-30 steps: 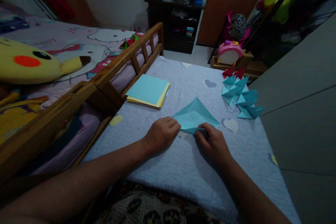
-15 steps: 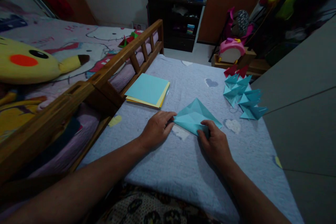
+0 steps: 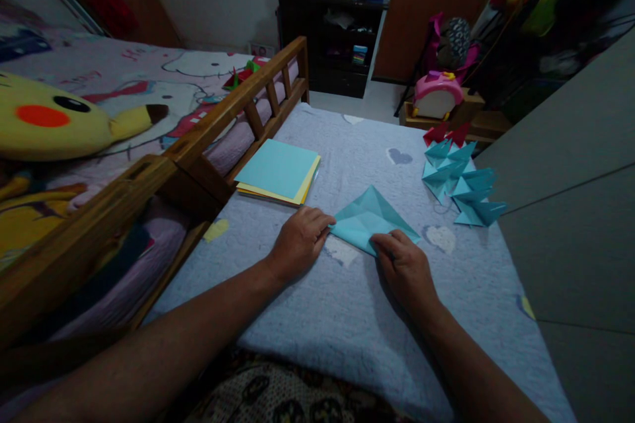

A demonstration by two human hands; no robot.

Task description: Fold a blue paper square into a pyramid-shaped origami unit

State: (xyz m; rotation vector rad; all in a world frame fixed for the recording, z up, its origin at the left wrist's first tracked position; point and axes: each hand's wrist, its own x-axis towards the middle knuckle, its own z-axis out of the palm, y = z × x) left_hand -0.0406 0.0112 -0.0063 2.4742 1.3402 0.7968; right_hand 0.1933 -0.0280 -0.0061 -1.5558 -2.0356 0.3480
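Observation:
A creased sheet of light blue origami paper (image 3: 373, 213), partly folded, lies on the cloth-covered surface in front of me. My left hand (image 3: 303, 234) pinches its left corner between thumb and fingers. At the near edge, my right hand (image 3: 403, 264) is closed on the paper, thumb and fingertips together. Left of it, beyond my left hand, sits a stack of square paper (image 3: 278, 168), blue on top with yellow sheets below. Several folded blue paper pieces (image 3: 464, 182) stand at the right, with a red folded piece (image 3: 446, 134) behind them.
A wooden bed rail (image 3: 238, 96) borders the left side, with a yellow plush toy (image 3: 54, 115) on the bed beyond. A pale panel (image 3: 575, 211) rises along the right. A dark cabinet (image 3: 327, 46) and a pink toy case (image 3: 437, 96) are past the far edge.
My right hand has shifted slightly left along the near edge, and its fingers have closed down on the paper. The left hand stays at the corner.

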